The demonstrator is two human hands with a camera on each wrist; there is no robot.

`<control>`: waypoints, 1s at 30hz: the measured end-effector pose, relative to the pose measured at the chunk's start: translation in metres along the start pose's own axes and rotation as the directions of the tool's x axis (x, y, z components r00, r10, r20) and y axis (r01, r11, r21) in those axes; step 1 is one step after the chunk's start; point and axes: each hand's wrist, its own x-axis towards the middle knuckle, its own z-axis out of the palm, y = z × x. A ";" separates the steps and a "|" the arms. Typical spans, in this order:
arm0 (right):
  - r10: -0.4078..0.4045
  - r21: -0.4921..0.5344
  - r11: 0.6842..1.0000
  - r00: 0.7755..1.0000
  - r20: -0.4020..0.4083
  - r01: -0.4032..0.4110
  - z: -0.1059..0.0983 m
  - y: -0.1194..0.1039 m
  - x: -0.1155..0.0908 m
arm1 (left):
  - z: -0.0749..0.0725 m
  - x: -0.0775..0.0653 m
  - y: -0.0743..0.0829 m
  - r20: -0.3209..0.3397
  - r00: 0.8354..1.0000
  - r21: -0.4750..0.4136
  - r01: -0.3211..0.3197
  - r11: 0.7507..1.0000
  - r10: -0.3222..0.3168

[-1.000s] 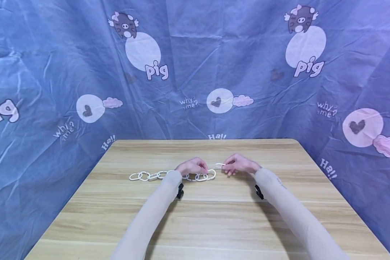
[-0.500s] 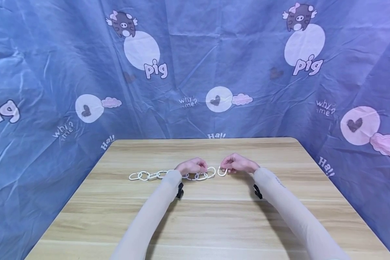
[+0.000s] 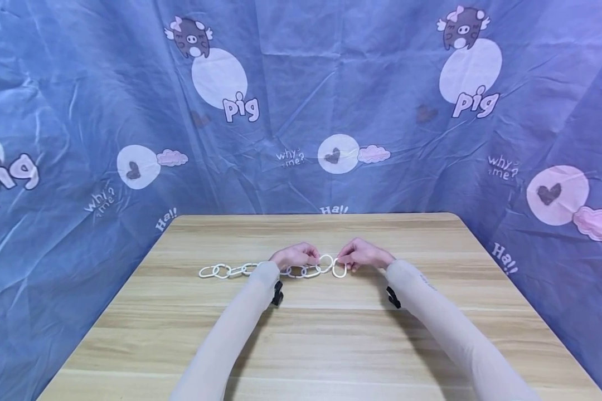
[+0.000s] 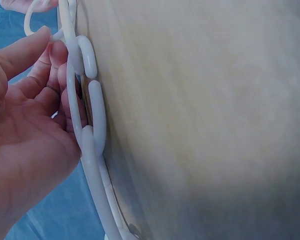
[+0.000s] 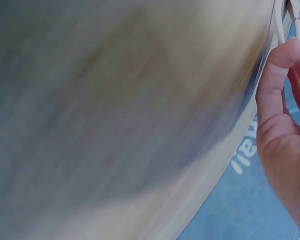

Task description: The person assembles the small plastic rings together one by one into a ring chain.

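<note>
A chain of white plastic links (image 4: 98, 117) runs left to right across the table, its middle hidden behind my left wrist in the head view. My left hand (image 3: 297, 255) pinches the chain near its right end, thumb against fingertips, tilting up the end link (image 3: 333, 263). Just right of that, my right hand (image 3: 365, 254) pinches another white link (image 3: 339, 277) between thumb and fingers. This link hangs upright, right beside the chain's end link. In the right wrist view the thumb (image 5: 285, 55) presses on the link's white bar (image 5: 279, 22).
The wood-grain table (image 3: 321, 345) has its far edge close to a blue printed cloth (image 3: 291, 189), which also hangs at both sides. Black straps (image 3: 278, 293) are on both wrists, over pale sleeves (image 3: 231, 340).
My right hand has turned its link from nearly flat to upright and moved it left, up to the chain's end link. My left hand has stayed in place, tipping the end link up slightly.
</note>
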 end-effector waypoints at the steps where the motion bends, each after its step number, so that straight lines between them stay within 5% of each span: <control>1: 0.014 0.004 1.000 1.000 0.002 -0.014 0.002 -0.001 0.001 | 0.000 0.000 0.000 0.000 1.000 -0.002 -0.001 1.000 0.001; 12: 0.055 0.094 0.994 0.997 0.059 -0.061 0.009 -0.001 0.003 | 0.003 -0.001 -0.003 -0.005 1.000 -0.016 -0.015 1.000 0.014; 30: 0.044 0.100 0.994 0.996 0.076 -0.051 0.008 -0.003 0.003 | 0.003 -0.004 0.000 -0.035 0.999 0.027 -0.030 0.999 0.031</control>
